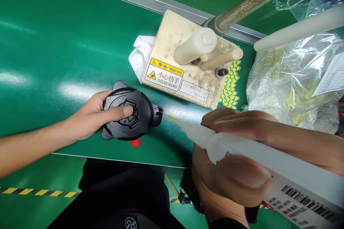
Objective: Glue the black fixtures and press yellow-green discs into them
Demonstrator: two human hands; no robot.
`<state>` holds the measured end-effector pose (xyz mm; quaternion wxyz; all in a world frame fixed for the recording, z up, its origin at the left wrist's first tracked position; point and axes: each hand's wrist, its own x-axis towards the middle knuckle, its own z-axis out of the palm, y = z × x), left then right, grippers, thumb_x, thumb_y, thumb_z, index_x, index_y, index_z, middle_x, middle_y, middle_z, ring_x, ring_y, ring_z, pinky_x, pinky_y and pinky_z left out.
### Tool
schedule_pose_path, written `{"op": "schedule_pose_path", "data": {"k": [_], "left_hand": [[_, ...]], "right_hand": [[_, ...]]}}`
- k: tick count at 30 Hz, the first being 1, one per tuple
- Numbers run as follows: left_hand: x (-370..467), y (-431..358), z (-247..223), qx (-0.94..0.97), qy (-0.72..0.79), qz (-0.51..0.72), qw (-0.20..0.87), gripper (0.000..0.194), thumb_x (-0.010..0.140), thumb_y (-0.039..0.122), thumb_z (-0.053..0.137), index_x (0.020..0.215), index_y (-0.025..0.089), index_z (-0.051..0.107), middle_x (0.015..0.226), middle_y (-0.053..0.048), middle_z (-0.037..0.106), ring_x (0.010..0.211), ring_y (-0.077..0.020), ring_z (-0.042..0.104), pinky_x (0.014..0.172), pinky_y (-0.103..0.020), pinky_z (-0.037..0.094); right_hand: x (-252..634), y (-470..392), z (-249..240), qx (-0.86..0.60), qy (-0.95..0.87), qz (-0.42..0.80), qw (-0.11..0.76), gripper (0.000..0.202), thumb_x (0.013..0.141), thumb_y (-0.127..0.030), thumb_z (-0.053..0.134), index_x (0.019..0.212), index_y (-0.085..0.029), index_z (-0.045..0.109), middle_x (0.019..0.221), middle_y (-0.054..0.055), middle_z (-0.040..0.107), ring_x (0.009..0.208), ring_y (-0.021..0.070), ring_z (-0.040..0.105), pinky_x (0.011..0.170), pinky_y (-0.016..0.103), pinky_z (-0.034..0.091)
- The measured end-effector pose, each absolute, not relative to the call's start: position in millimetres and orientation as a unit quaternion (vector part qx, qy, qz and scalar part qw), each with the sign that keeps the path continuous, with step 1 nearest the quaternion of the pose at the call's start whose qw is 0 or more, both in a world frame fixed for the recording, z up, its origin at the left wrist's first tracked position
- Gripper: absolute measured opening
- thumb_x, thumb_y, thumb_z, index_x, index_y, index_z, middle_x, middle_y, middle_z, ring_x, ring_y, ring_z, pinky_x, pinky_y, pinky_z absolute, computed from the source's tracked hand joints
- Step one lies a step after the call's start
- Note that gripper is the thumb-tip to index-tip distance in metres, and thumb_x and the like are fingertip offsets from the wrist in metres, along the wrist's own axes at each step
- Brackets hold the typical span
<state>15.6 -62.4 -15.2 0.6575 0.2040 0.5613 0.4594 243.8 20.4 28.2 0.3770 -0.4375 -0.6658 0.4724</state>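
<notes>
My left hand point(99, 112) grips a black plastic housing point(139, 109) with several rounded lobes, the thumb pressed on its middle. A red knob point(135, 142) sticks out from the housing's near side. In my right hand point(242, 171) is a white squeeze bottle point(258, 157) with a barcode label and a thin needle tip. That tip point(169, 117) points left at the hole in the housing's right lobe; whether it touches there I cannot tell. My right fingers are wrapped round the bottle.
A cream fixture block point(166, 43) with a warning label and upright posts stands behind the housing. White cloth or paper point(142, 55) lies at its left. Yellow-green round pieces point(231, 86) and a clear plastic bag point(282, 86) are at the right. A metal pole point(249, 7) rises behind.
</notes>
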Motion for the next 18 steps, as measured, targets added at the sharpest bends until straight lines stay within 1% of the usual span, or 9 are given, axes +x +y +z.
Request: {"op": "schedule_pose_path", "data": {"k": [3, 6, 7, 11, 15, 18], "left_hand": [[16, -62, -14, 0.204, 0.562, 0.458, 0.658, 0.038, 0.08, 0.049, 0.086, 0.104, 0.019, 0.079, 0.099, -0.008, 0.082, 0.088, -0.0279, 0.079, 0.076, -0.034, 0.067], [16, -63, -14, 0.207, 0.56, 0.455, 0.661, 0.039, 0.082, 0.049, 0.086, 0.106, 0.019, 0.079, 0.1, -0.008, 0.082, 0.09, -0.0283, 0.078, 0.077, -0.034, 0.066], [16, -63, -14, 0.206, 0.559, 0.454, 0.662, 0.039, 0.082, 0.049, 0.086, 0.106, 0.02, 0.079, 0.1, -0.008, 0.082, 0.09, -0.0282, 0.078, 0.077, -0.034, 0.066], [15, -63, -14, 0.201, 0.55, 0.46, 0.667, 0.038, 0.081, 0.048, 0.087, 0.106, 0.019, 0.079, 0.099, -0.007, 0.082, 0.089, -0.0268, 0.078, 0.074, -0.031, 0.065], [15, -62, -16, 0.192, 0.521, 0.481, 0.679, 0.029, 0.085, 0.041, 0.086, 0.103, 0.019, 0.079, 0.095, -0.003, 0.081, 0.084, -0.0187, 0.075, 0.073, -0.024, 0.062], [15, -62, -17, 0.201, 0.504, 0.491, 0.681, 0.028, 0.087, 0.039, 0.086, 0.104, 0.017, 0.078, 0.095, -0.003, 0.081, 0.083, -0.0159, 0.074, 0.073, -0.022, 0.061]], "right_hand": [[241, 26, 19, -0.408, -0.721, 0.377, 0.415, 0.038, 0.093, -0.068, 0.066, 0.088, -0.031, 0.071, 0.074, 0.002, 0.048, 0.058, 0.0211, 0.049, 0.05, 0.045, 0.042], [245, 32, 5, -0.364, -0.733, 0.315, 0.481, 0.037, 0.095, -0.065, 0.061, 0.089, -0.031, 0.074, 0.07, 0.001, 0.044, 0.05, 0.0185, 0.043, 0.044, 0.042, 0.035], [247, 33, 1, -0.356, -0.737, 0.302, 0.488, 0.037, 0.096, -0.064, 0.059, 0.091, -0.03, 0.074, 0.07, 0.001, 0.044, 0.048, 0.018, 0.043, 0.043, 0.041, 0.034], [249, 32, -3, -0.358, -0.752, 0.294, 0.469, 0.04, 0.099, -0.063, 0.054, 0.095, -0.028, 0.074, 0.072, 0.002, 0.045, 0.049, 0.0183, 0.046, 0.041, 0.041, 0.034], [241, 28, 12, -0.36, -0.743, 0.315, 0.468, 0.037, 0.1, -0.061, 0.059, 0.091, -0.026, 0.069, 0.068, 0.001, 0.045, 0.05, 0.0198, 0.047, 0.043, 0.043, 0.037], [238, 26, 26, -0.363, -0.769, 0.323, 0.415, 0.034, 0.102, -0.057, 0.061, 0.093, -0.025, 0.067, 0.071, 0.001, 0.051, 0.055, 0.0213, 0.054, 0.046, 0.042, 0.041]]}}
